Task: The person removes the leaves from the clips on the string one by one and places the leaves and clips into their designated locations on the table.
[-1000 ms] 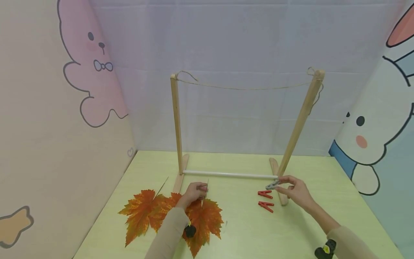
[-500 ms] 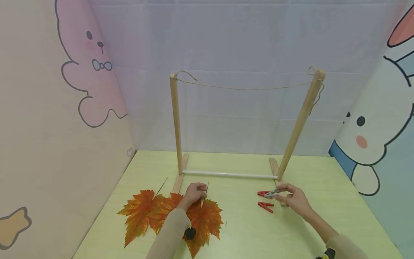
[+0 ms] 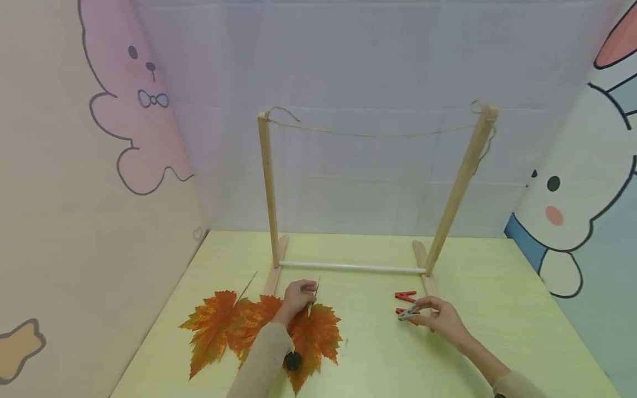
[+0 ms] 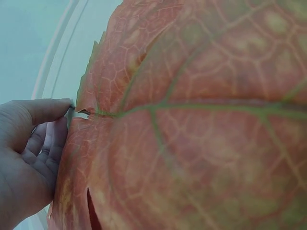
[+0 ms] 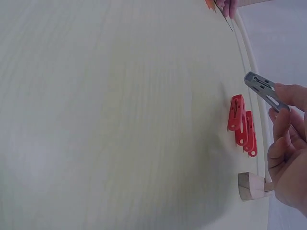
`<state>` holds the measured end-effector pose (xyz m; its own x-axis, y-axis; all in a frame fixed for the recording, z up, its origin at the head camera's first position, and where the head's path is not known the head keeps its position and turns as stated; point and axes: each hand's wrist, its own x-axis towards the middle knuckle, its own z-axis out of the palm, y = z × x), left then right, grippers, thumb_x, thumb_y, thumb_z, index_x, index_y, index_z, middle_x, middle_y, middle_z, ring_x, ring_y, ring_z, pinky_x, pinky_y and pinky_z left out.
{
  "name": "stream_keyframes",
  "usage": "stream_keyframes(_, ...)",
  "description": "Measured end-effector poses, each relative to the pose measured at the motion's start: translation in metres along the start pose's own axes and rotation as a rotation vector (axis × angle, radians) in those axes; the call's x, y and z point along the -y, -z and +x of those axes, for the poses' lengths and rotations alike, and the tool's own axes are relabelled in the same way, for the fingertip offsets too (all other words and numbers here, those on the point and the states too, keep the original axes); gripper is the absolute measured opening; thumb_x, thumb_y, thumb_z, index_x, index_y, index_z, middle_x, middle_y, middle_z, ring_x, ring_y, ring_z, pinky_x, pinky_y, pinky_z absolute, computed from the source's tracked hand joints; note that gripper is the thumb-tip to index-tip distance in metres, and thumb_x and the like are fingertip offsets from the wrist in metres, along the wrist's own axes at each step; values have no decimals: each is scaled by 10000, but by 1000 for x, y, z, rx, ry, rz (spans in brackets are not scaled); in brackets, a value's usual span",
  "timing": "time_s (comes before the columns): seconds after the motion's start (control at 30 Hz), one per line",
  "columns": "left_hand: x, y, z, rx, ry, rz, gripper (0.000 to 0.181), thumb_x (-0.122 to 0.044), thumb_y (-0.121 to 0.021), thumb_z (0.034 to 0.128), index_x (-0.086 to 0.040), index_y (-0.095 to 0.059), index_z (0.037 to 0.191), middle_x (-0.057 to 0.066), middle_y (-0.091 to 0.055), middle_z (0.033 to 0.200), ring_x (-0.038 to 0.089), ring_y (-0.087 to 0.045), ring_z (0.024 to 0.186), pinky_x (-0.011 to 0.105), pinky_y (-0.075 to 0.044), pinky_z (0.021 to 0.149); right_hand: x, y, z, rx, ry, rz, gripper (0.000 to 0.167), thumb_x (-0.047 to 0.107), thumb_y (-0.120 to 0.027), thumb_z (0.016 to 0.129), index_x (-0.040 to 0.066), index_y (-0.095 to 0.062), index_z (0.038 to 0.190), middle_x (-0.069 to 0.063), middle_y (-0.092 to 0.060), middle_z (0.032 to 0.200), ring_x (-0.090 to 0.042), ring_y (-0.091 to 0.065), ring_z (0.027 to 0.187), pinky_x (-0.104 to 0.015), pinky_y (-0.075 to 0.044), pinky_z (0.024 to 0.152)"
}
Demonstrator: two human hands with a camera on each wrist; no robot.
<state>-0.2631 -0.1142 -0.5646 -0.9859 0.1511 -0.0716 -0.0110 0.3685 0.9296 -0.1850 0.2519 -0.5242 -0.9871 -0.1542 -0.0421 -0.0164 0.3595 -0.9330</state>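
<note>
My left hand [image 3: 298,298] pinches the thin stem of an orange-red artificial maple leaf [image 3: 318,337]. That leaf fills much of the left wrist view, where thumb and fingers meet at the stem's base. My right hand [image 3: 444,320] holds a grey clothespin [image 3: 408,313] between thumb and fingers. The clothespin is above two red clothespins [image 5: 236,112] and partly covers one of them in the head view. To the left lie more maple leaves [image 3: 214,331], overlapping; my left forearm hides part of them.
A wooden frame with two posts [image 3: 269,193] stands behind the hands. Slack twine [image 3: 368,135] runs between the post tops, and a white rod [image 3: 348,267] joins the feet low down. Printed panels flank the pale yellow table [image 3: 368,354].
My right hand has moved towards me and slightly left with the grey clothespin, from the right post's foot to over the red clothespins. My left hand stays at the stem.
</note>
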Motion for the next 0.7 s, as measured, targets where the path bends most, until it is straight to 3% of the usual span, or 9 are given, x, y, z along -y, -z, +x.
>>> stream_keyframes(0.13,-3,1,-2,-9,-23,7,321,74,-631,747,80,-615,1068,182,-652,951,239,-626,803,330,-530,682,-7,-6,-3,37,57,9,346,48,-716,749,-88,-581,1037,-233,-619,959,10,-351,428,-186,-333,384)
stream_keyframes(0.23,-4,0,-3,-18,-8,12,315,74,-633,749,72,-621,1064,170,-653,946,227,-619,793,331,-528,683,-11,-10,-6,73,80,30,337,27,-704,752,-105,-572,1032,-268,-612,962,19,-353,421,-176,-339,383)
stream_keyframes(0.5,-5,-2,-3,-21,5,43,304,68,-638,759,56,-625,1063,157,-654,948,222,-611,799,339,-526,687,-15,-17,-14,85,-14,-2,394,80,-729,738,-95,-577,1056,-201,-615,970,-2,-359,412,-180,-334,384)
stream_keyframes(0.6,-5,-1,-4,-19,4,41,303,66,-640,759,56,-625,1061,157,-653,947,226,-610,803,341,-524,692,-18,-19,-16,54,-8,-68,381,104,-748,720,-58,-600,1032,-168,-628,955,-5,-348,411,-185,-321,381)
stream_keyframes(0.7,-5,0,-4,-20,-1,34,302,70,-640,754,59,-625,1055,160,-652,944,231,-612,803,341,-525,689,-22,-21,-16,9,25,-213,342,152,-769,702,21,-631,985,-87,-639,910,-1,-354,422,-188,-323,389)
